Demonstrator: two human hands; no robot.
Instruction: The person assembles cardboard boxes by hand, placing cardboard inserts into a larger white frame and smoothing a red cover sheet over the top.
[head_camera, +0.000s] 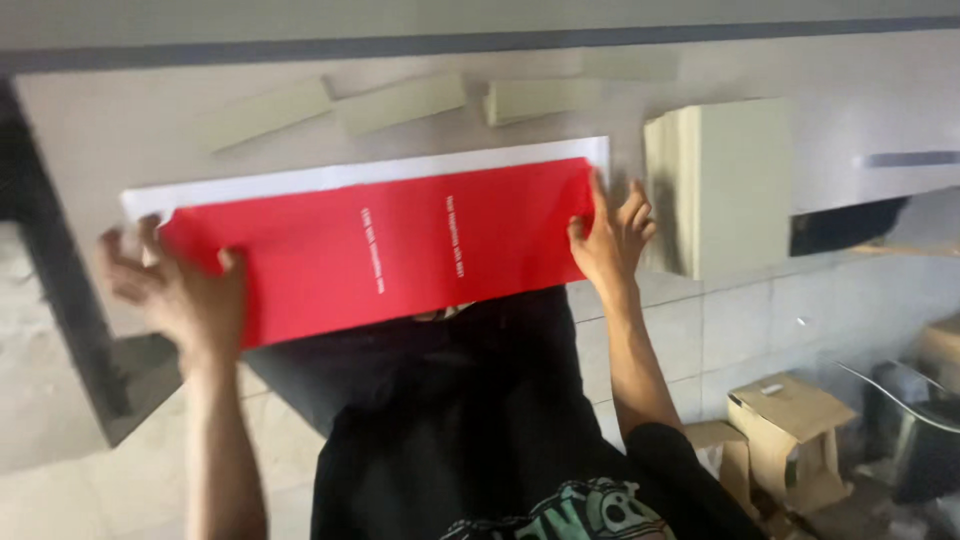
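- A person's two bare hands hold a long red sheet at its short ends, stretched level across the near edge of a pale counter.
- The left hand grips the sheet's left end: the thumb lies on the red face and the fingers curl behind the edge, closed on the paper.
- The right hand clasps the right end, fingers spread up along the edge and the thumb pressed onto the red face; holding both ends appears to keep the sheet taut and flat.
- A white band runs along the sheet's far edge. Whether it is a folded-over flap, the sheet's reverse or a second sheet beneath cannot be told.
- Two short lines of white print cross the red face, too blurred to read.
- A thick stack of pale cream sheets stands just to the right of the right hand, presumably kept within easy reach.
- Three pale strips lie on the counter farther back, well apart from the hands.
- The sheet's near edge overlaps the person's dark shirt, which hides the counter's front edge below it.
- Brown cardboard boxes sit on the tiled floor at lower right, partly cut off by the frame; the dark things beside them are hard to make out.
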